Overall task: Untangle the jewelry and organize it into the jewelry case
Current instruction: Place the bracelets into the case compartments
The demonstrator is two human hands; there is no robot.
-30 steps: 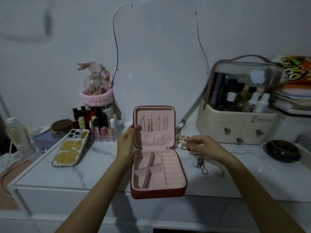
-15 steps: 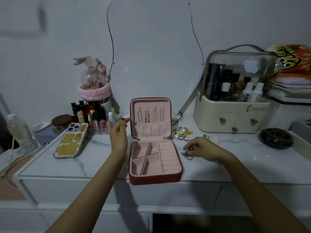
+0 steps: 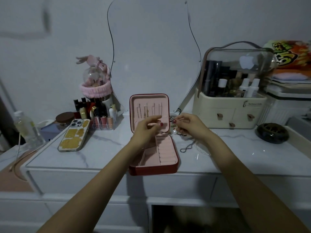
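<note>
Head view: my right hand [image 3: 188,125] pinches a thin piece from the tangled jewelry [image 3: 176,130] beside the open jewelry case [image 3: 152,135]; my left hand [image 3: 148,127] hovers over the case, fingers loosely curled, holding nothing I can make out. The chains look light, limp, snag-prone — best lifted by the clasp.

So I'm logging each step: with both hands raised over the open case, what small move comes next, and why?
Probably the left hand takes the free end of the thin piece pinched by the right hand, since they nearly meet above the jewelry case.
</note>
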